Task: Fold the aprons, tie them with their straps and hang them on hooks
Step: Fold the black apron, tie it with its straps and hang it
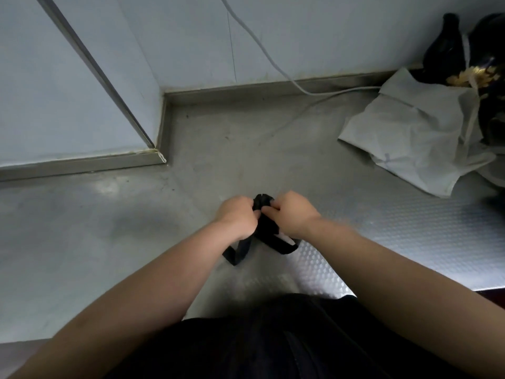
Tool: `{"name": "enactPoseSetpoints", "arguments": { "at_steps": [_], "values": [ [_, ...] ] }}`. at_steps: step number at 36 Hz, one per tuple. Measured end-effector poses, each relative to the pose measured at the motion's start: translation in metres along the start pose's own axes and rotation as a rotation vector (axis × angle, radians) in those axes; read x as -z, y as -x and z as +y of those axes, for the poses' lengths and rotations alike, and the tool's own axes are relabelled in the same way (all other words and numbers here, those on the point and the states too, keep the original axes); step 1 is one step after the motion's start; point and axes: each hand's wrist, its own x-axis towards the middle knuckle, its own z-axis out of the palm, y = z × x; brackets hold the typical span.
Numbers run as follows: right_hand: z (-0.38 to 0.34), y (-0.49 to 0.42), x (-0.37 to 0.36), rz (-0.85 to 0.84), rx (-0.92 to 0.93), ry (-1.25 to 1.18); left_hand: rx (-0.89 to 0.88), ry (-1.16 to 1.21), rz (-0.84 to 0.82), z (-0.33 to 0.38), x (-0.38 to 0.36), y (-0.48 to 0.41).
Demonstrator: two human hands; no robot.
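I see left hand [237,218] and right hand [291,214] together, both clamped on a rolled black apron [267,228] over the table [109,231]; its slack strap [237,254] could slip, loosening the tie.

Left hand [238,218] and right hand [292,214] gripping a small black folded apron [266,222], black straps [237,251] trailing onto steel counter [109,214], pale cloth [410,132] at right

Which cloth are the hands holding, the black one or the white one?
The small black apron bundle, gripped by left hand and right hand. The white cloth lies loose, far right, untouched.
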Motion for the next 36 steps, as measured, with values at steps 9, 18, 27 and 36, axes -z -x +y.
{"name": "enactPoseSetpoints", "arguments": {
  "at_steps": [9,18,27,36],
  "values": [
    [0.012,-0.003,-0.003,0.023,-0.146,-0.547,0.004,0.600,-0.054,-0.012,-0.014,0.001],
    [0.003,-0.008,0.008,0.022,0.021,-0.060,-0.119,0.482,0.002,-0.018,-0.001,-0.005],
    [0.008,-0.013,0.014,-0.121,-0.008,-0.544,0.008,0.976,-0.395,-0.032,0.021,-0.011],
    [0.010,-0.022,0.003,-0.129,0.040,-0.778,-0.161,0.910,-0.201,-0.050,0.001,-0.016]
  ]
}}
